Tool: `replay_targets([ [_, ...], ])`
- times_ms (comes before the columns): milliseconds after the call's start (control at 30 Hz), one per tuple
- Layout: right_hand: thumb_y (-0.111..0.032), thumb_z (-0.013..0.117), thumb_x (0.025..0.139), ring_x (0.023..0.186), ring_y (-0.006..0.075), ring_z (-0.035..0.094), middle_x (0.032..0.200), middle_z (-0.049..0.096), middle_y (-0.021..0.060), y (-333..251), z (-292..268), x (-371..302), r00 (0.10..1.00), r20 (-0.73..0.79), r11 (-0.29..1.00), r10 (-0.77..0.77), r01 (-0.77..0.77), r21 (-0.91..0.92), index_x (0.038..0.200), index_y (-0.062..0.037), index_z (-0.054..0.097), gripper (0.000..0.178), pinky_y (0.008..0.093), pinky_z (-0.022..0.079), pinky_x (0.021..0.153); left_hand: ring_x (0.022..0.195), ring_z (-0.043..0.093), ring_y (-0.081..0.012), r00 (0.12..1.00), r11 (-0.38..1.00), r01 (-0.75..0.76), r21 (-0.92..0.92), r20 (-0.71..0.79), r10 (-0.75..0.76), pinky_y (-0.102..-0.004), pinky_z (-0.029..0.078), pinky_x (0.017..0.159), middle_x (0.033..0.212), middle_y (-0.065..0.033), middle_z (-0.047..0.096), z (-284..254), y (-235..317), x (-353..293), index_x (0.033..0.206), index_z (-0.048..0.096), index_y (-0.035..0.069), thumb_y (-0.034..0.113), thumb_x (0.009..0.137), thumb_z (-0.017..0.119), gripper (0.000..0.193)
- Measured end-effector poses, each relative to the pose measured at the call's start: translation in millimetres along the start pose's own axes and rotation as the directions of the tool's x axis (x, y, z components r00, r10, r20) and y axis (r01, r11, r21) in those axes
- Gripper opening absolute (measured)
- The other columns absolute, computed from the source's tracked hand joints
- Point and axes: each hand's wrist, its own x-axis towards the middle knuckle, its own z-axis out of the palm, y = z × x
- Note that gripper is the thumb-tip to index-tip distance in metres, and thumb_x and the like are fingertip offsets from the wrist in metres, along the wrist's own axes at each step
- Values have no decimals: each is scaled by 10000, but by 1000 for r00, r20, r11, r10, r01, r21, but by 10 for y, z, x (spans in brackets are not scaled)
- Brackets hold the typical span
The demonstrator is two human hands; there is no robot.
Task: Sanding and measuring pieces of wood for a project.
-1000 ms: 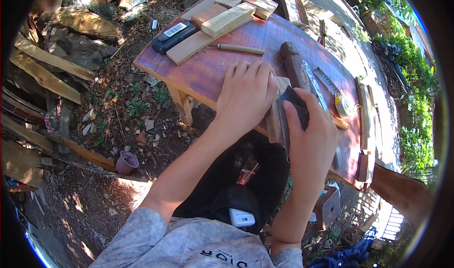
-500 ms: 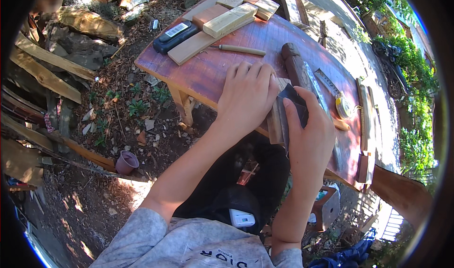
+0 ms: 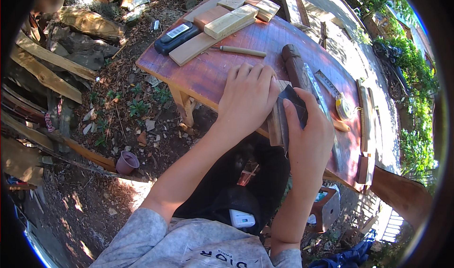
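Observation:
My left hand (image 3: 249, 92) is closed over the upper part of a wooden block (image 3: 275, 128) at the table's near edge, pressing it down; its fingertips are partly hidden. A dark sheet of sandpaper (image 3: 294, 98) is pinched between the thumb and fingers of my right hand (image 3: 309, 128). The sheet lies folded along the block's right side, its lower edge hanging past the tabletop. Just beyond the hands is a dark brown carved wooden piece (image 3: 294, 65). A slim tool with a wooden handle (image 3: 243, 51) lies farther off on the table.
Wood pieces (image 3: 231, 22) are stacked at the table's far left beside a dark case (image 3: 177, 37). On the right lie a yellow tape measure (image 3: 344, 108) and narrow wood strips (image 3: 365, 121). A flowerpot (image 3: 126, 162) sits on the ground at left.
Both hands keep their hold on the block and sandpaper, with only a very slight shift. The whole view has moved a little; nothing on the table has been moved.

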Motion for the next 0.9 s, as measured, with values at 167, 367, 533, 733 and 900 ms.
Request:
replay_targets([
  [167,-311,738,1048,918,402,767,1018,778,192,-55,-40,3,1000,18,1000,18,-18,-8,1277,-117,737,300,499,580,798,1071,638,-323,1000,1000,-1,1,16,1,-489,449,1031,1054,-105,712,-11,-6,0,1075,655,63,221,1094,553,189],
  [367,-311,737,1048,921,409,765,1016,777,191,-98,-89,-19,999,30,999,31,-30,-36,1274,-117,737,298,497,581,799,1076,640,-322,1000,1000,2,9,-1,-2,-487,452,1028,1057,-108,715,-13,-1,2,1073,655,63,225,1095,552,193],
  [533,-314,735,1050,923,414,763,1019,778,193,-135,-99,-32,999,41,998,23,-21,-65,1275,-107,735,306,501,581,804,1073,644,-324,1000,1000,8,13,-6,-8,-488,455,1021,1056,-111,714,-5,-12,5,1080,655,59,217,1093,548,191],
  [733,-311,732,1053,914,405,765,996,775,190,-48,6,12,1000,-3,1000,6,-6,11,1276,-111,737,300,502,582,793,1072,645,-328,1000,1000,9,2,-1,-9,-487,457,1015,1055,-111,710,-9,18,0,1081,656,58,210,1092,550,186],
  [900,-321,730,1055,911,406,764,1011,776,190,-88,-70,-28,999,37,999,9,-7,-48,1284,-127,733,300,506,580,781,1067,644,-329,1000,1000,7,0,-1,-7,-490,458,1014,1058,-112,711,-12,-8,-1,1081,657,61,208,1089,553,181],
])
